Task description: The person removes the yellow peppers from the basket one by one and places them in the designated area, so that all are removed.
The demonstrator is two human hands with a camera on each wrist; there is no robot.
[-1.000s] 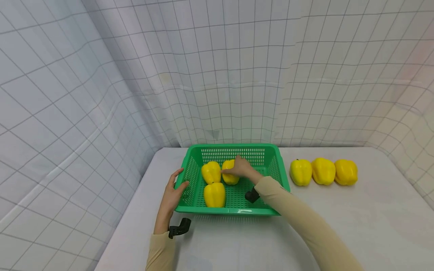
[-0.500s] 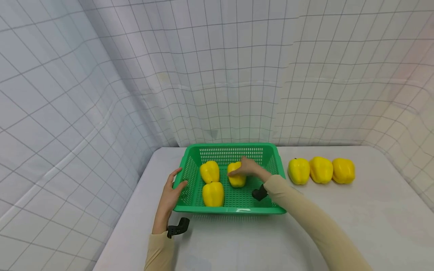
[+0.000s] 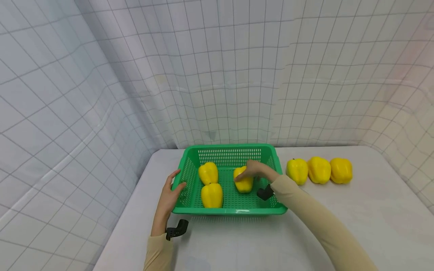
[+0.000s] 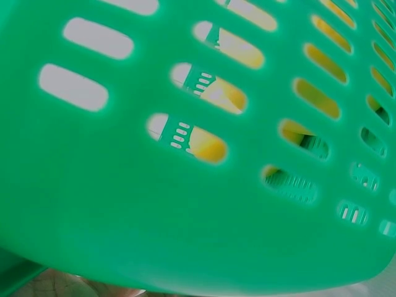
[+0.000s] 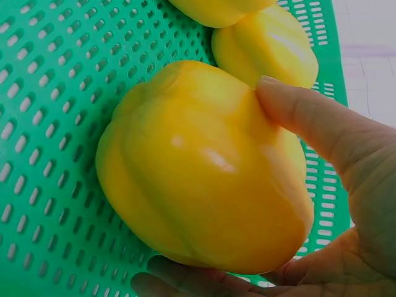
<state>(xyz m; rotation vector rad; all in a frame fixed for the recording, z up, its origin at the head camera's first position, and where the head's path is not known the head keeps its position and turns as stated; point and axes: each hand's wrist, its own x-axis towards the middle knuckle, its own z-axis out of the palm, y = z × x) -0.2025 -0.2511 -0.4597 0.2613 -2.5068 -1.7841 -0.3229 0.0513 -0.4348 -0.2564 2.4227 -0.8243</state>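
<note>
Inside the green plastic basket [image 3: 228, 210], my right hand [image 3: 254, 170] grips a yellow bell pepper [image 3: 243, 184] between thumb and fingers. The right wrist view shows this pepper [image 5: 204, 167] close up, with the thumb on one side and fingertips beneath. To its left lie two more yellow bell peppers, one farther back [image 3: 208, 173] and one nearer [image 3: 212, 195], touching each other. My left hand [image 3: 170, 195] holds the basket's left rim, fingers outside and thumb at the inner side. Perforated basket wall [image 4: 154, 204] fills the left wrist view and hides most of that hand.
A row of three yellow bell peppers [image 3: 319, 170] sits on the white table [image 3: 339, 218], right of the basket. White gridded curtain [image 3: 230, 75] hangs behind the table and along both sides.
My right hand has moved the gripped pepper to the right and slightly nearer, away from the back-left pepper. The left hand stays at the basket's left rim.
</note>
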